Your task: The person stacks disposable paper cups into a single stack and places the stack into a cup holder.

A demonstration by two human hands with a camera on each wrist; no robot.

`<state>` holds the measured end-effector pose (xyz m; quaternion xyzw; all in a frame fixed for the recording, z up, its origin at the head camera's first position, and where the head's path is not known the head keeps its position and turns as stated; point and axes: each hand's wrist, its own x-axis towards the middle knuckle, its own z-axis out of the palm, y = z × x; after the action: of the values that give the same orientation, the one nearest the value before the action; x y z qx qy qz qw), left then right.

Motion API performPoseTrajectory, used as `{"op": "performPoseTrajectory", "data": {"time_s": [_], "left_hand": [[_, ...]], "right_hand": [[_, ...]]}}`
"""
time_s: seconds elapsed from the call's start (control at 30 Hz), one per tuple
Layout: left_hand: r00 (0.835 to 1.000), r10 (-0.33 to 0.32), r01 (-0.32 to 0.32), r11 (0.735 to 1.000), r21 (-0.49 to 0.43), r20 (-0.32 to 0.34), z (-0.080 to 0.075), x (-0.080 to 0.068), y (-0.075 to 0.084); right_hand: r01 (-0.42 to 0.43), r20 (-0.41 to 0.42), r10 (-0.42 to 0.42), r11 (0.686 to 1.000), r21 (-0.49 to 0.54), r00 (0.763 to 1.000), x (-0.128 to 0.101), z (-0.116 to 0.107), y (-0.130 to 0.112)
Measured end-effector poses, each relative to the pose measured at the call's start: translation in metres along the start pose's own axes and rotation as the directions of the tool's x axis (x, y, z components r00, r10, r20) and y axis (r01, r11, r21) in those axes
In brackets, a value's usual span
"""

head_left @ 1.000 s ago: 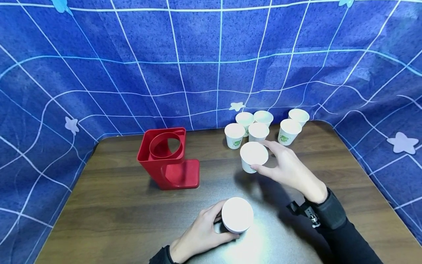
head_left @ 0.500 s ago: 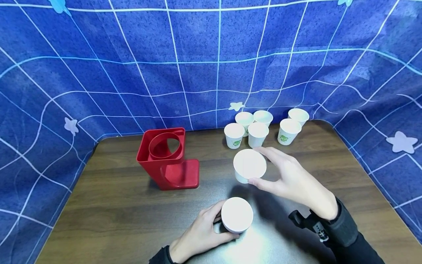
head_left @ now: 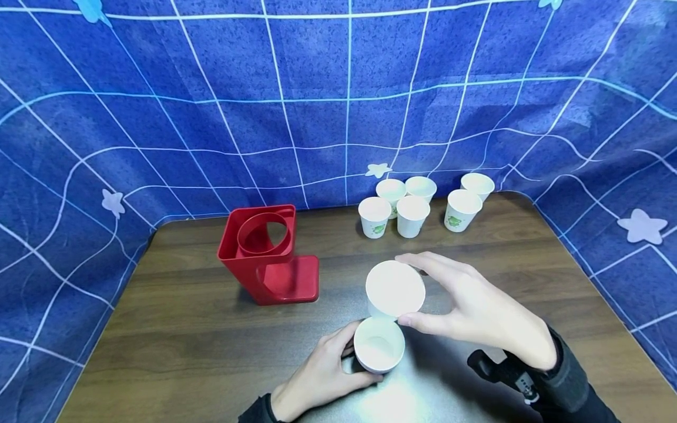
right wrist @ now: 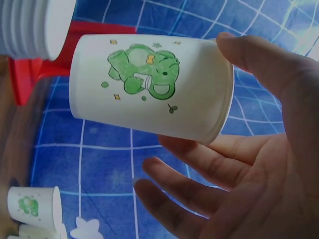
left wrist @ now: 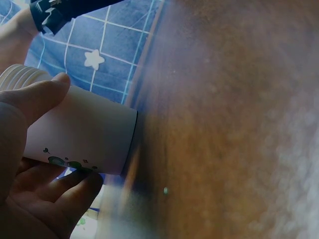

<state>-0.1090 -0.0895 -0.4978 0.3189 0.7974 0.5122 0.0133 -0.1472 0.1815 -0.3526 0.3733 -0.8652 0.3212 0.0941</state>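
And here the right hand [head_left: 468, 308] pinches one paper cup [head_left: 395, 288] near its rim, long axis upright, higher than the cup stack [head_left: 379, 346] and just on its far-edge side. The left hand [head_left: 325, 370] grips that stack, upright on the table [head_left: 174, 335] toward the near edge!

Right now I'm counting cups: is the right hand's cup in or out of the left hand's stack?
Out: the right wrist view shows the cup wholly outside the stack, its bottom edge uncovered.
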Motion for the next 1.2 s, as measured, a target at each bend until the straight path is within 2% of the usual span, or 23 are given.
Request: {"op": "performPoseTrajectory", "data": {"time_s": [0.3, 0.67, 0.77, 0.97, 1.2], "left_hand": [[1.0, 0.007, -0.006, 0.999, 0.04, -0.007, -0.001, 0.0, 0.0], [1.0, 0.026, -0.025, 0.996, 0.083, -0.013, -0.003, 0.0, 0.0], [0.999, 0.052, -0.05, 0.994, 0.098, -0.017, -0.002, 0.001, -0.001], [0.989, 0.145, -0.138, 0.981, 0.135, -0.041, -0.001, 0.001, -0.002], [1.0, 0.008, -0.008, 0.999, 0.037, -0.003, -0.001, -0.001, 0.0]], "right_hand": [[0.087, 0.083, -0.092, 0.994, 0.07, 0.992, -0.002, 0.001, -0.006], [0.054, 0.21, -0.082, 0.989, 0.139, 0.974, -0.005, 0.005, -0.01], [0.065, 0.236, -0.099, 0.987, 0.147, 0.967, -0.005, 0.006, -0.009], [0.057, 0.293, -0.1, 0.987, 0.15, 0.951, -0.004, 0.009, -0.007], [-0.007, 0.339, -0.029, 0.995, 0.103, 0.94, -0.002, 0.013, -0.004]]}}
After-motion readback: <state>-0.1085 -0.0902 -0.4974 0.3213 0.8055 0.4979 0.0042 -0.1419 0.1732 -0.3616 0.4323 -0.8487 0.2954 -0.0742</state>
